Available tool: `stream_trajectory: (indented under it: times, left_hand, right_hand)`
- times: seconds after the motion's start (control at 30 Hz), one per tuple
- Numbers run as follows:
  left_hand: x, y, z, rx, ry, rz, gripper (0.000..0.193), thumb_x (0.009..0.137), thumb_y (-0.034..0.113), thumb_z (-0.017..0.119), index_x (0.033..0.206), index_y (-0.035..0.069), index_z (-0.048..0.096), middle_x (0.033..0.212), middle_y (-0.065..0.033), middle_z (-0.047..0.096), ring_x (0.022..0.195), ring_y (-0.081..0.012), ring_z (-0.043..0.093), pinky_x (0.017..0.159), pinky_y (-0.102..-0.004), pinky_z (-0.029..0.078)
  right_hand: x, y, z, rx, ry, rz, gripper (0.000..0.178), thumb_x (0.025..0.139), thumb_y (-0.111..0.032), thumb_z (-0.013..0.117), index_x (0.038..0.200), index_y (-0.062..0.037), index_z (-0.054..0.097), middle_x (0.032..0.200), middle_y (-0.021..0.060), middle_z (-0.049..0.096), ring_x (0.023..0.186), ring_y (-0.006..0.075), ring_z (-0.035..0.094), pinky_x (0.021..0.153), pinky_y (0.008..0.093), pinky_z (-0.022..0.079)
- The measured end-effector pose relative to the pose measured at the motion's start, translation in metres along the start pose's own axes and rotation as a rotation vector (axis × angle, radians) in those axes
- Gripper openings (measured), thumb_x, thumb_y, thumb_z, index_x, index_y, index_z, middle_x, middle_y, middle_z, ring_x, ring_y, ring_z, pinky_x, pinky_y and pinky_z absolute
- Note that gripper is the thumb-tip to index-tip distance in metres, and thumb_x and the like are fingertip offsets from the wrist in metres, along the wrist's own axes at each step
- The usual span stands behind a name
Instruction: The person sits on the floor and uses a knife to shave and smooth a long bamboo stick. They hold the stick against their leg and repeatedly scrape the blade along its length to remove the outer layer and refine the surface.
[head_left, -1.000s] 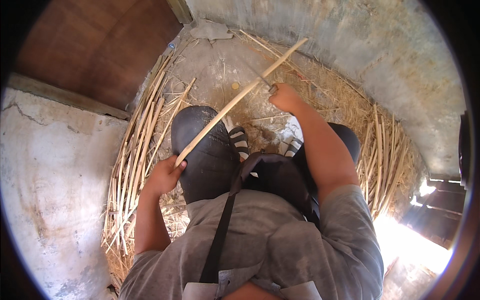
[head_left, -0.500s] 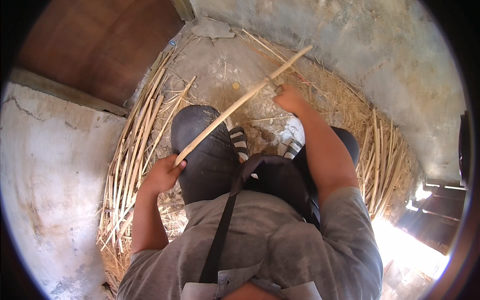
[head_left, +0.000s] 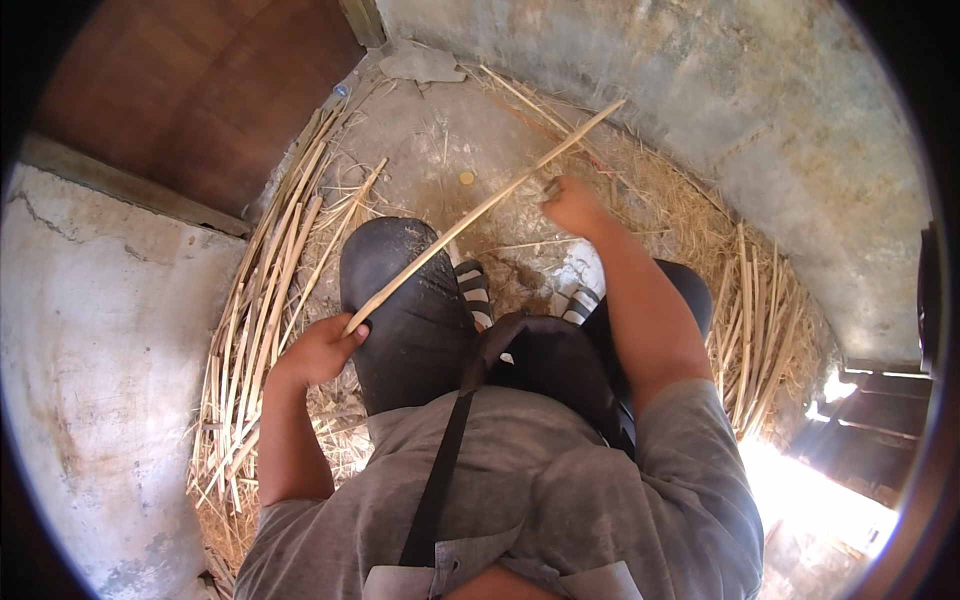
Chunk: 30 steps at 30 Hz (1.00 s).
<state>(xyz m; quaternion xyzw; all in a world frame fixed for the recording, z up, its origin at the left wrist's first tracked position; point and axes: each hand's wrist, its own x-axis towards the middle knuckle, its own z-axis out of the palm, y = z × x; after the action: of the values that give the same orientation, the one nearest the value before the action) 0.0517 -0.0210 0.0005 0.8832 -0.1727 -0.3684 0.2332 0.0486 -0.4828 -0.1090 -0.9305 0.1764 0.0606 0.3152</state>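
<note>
My left hand (head_left: 318, 350) is closed round the near end of a long, pale wooden stick (head_left: 490, 203). The stick slants up and away to the right, passing over my left knee (head_left: 395, 270). Beside its far half, on the right, my right hand (head_left: 575, 207) is curled with the fingers closed. A small dark bit shows at its fingertips, too small to name. A gap separates this hand from the stick.
Many pale sticks (head_left: 262, 290) lie in a long pile at the left, beside the wall. More sticks (head_left: 750, 330) rest on straw (head_left: 660, 180) at the right. A flat grey stone slab (head_left: 424, 64) lies at the far corner, and striped footwear (head_left: 473, 287) is between my knees.
My right hand has come slightly nearer and off the stick, where a dark edge lay across it before. The stick has turned slightly, its far end now a little lower.
</note>
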Motion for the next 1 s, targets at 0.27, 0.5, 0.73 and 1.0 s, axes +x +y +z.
stream_trajectory:
  times: [0.27, 0.5, 0.73, 1.0]
  left_hand:
    - [0.0, 0.002, -0.002, -0.013, -0.018, -0.012, 0.039, 0.106, 0.038, 0.055, 0.099, 0.0, 0.062, 0.08, -0.0151, 0.06, 0.078, -0.026, 0.057, 0.076, -0.0407, 0.047]
    - [-0.002, 0.0, -0.004, -0.04, -0.082, -0.096, 0.039, 0.106, 0.038, 0.056, 0.108, 0.0, 0.066, 0.084, -0.0138, 0.063, 0.081, -0.0232, 0.058, 0.078, -0.0387, 0.048]
    - [0.003, -0.006, 0.001, -0.063, -0.01, -0.017, 0.038, 0.107, 0.037, 0.055, 0.098, 0.001, 0.063, 0.075, -0.0086, 0.058, 0.071, -0.0189, 0.052, 0.07, -0.0364, 0.045]
    - [0.0, -0.007, 0.005, -0.138, -0.002, -0.05, 0.036, 0.107, 0.035, 0.055, 0.093, 0.003, 0.062, 0.069, -0.0017, 0.053, 0.067, -0.0135, 0.048, 0.063, -0.0332, 0.041]
  right_hand:
    - [-0.033, -0.043, -0.012, -0.171, 0.033, -0.127, 0.04, 0.08, -0.027, 0.069, 0.113, -0.0033, 0.068, 0.103, 0.0229, 0.072, 0.099, 0.0449, 0.068, 0.087, 0.0517, 0.054]
    - [-0.033, -0.049, -0.005, -0.023, -0.26, -0.26, 0.041, 0.081, -0.028, 0.07, 0.116, -0.006, 0.068, 0.102, 0.021, 0.072, 0.099, 0.0415, 0.069, 0.085, 0.0501, 0.055]
    - [-0.023, -0.028, -0.001, -0.062, 0.042, -0.159, 0.035, 0.083, -0.025, 0.067, 0.113, -0.0061, 0.068, 0.104, 0.0217, 0.072, 0.099, 0.0397, 0.07, 0.085, 0.0505, 0.055]
    - [-0.037, -0.056, 0.002, -0.069, -0.14, -0.346, 0.036, 0.08, -0.024, 0.07, 0.11, -0.0039, 0.067, 0.097, 0.0219, 0.072, 0.095, 0.0409, 0.07, 0.084, 0.05, 0.055]
